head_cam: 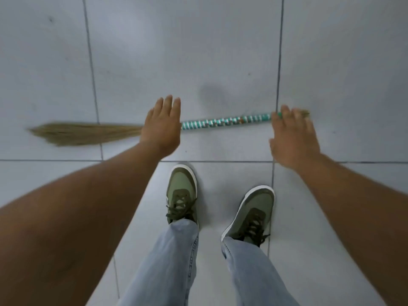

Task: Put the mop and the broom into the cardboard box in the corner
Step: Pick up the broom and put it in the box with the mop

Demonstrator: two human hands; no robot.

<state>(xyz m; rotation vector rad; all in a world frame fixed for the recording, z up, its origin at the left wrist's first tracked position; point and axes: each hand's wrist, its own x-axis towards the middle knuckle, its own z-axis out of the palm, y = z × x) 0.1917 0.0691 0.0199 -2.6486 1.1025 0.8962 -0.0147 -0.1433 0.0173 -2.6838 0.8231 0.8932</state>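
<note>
A grass broom (225, 123) lies flat on the grey tiled floor, its straw brush pointing left and its teal-and-silver wrapped handle running right. My left hand (162, 127) hovers over the spot where brush meets handle, fingers straight and together, palm down. My right hand (293, 134) is spread over the handle's far right end, fingers apart, covering the tip. Neither hand is closed around the broom. No mop and no cardboard box are in view.
Large grey floor tiles (176, 51) with dark grout lines fill the view. My two feet in green sneakers (182, 191) and light jeans stand just behind the broom.
</note>
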